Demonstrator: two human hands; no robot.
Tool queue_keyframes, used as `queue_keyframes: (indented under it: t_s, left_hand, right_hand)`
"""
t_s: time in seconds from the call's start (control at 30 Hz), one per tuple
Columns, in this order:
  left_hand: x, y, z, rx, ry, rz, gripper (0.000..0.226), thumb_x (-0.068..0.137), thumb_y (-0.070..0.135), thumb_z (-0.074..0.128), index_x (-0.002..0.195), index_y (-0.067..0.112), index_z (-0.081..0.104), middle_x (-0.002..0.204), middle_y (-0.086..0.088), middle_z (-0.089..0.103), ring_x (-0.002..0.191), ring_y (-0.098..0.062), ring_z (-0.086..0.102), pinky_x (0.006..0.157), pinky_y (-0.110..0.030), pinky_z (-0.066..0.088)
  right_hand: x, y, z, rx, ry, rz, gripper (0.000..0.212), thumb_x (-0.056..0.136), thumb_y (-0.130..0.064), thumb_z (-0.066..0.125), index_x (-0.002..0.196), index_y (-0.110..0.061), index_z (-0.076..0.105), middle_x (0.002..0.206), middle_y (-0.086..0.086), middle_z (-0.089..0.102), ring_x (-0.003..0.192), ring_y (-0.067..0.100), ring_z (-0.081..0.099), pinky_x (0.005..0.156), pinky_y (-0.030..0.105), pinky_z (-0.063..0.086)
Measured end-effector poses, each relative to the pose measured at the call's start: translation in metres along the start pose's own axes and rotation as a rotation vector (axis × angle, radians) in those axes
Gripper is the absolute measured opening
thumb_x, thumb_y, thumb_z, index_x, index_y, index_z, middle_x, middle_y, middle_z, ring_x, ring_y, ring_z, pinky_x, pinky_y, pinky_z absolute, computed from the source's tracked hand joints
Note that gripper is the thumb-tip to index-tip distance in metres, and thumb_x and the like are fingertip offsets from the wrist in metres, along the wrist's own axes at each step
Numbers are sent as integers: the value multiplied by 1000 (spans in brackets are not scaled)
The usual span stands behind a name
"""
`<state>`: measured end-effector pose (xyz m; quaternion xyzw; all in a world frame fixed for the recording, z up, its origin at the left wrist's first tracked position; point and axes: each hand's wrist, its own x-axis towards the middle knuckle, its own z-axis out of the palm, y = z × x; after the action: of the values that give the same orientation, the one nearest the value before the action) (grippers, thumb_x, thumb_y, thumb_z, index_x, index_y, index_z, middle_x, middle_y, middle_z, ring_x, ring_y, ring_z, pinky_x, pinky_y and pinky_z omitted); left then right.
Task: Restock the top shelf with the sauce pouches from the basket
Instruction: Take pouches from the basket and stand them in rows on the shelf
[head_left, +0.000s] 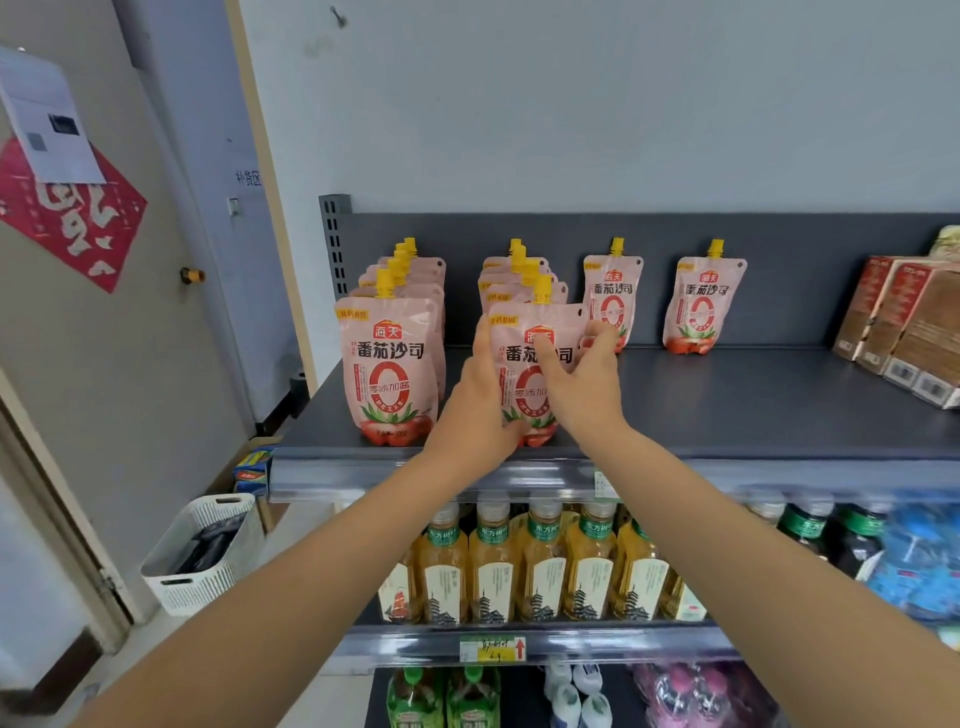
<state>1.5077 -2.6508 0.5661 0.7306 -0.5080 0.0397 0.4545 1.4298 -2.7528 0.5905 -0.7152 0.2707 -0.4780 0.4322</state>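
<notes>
Both bare forearms reach up and forward, converging on pouch (521, 387). At pouch's left edge: left hand (475, 400), fingers (482, 338) up along side, thumb across lower front. At pouch's right edge: right hand (584, 387), forefinger laid up front face, other fingers curled round upper right edge. Wrists near straight.

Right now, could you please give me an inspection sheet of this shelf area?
Surface: top shelf, dark, partly bare.
Job's things: sauce pouches upright in two rows plus two singles; white basket on floor, left.
Clutter: brown boxes at shelf's right end.
Hands: left hand and right hand both grip the front pouch of the second row.
Cables: nothing seen.
Surroundings: drink bottles on the shelf below; door at left.
</notes>
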Motion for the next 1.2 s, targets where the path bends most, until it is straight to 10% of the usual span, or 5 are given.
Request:
queue_keyframes:
  t_s: [0.37, 0.57, 0.8, 1.2]
  left_hand:
    - [-39, 15, 11, 322, 144, 17, 118, 73, 34, 79, 150, 13, -7, 155, -14, 8, 143, -29, 10, 114, -43, 16]
    - [-79, 36, 63, 465, -103, 374, 101, 77, 61, 60, 152, 26, 2, 157, -14, 16, 139, -33, 21, 110, -48, 24]
    - [-112, 89, 155, 452, -290, 594, 103, 71, 74, 55, 153, 25, 17, 154, -14, 28, 136, -33, 27, 108, -47, 25]
    - [-146, 148, 397, 489, -730, 519, 102, 77, 79, 43, 154, 27, 1, 158, -16, 16, 142, -36, 24, 112, -47, 22]
  right_hand:
    - [-36, 6, -41, -83, 136, 63, 63, 85, -38, 66, 134, -15, 33, 134, 5, 32, 115, 20, 46, 98, 34, 42]
    - [-102, 36, -133, -337, 314, -50, 38, 88, -22, 63, 120, -13, 45, 119, -5, 31, 102, 15, 48, 88, 34, 45]
    - [-160, 87, -266, -794, 267, 106, 55, 85, -30, 66, 130, -9, 42, 130, 9, 43, 121, 26, 40, 98, 28, 30]
    - [-166, 280, -453, -951, 51, 684, 67, 83, -39, 65, 133, -3, 37, 131, 22, 42, 120, 42, 41, 96, 49, 41]
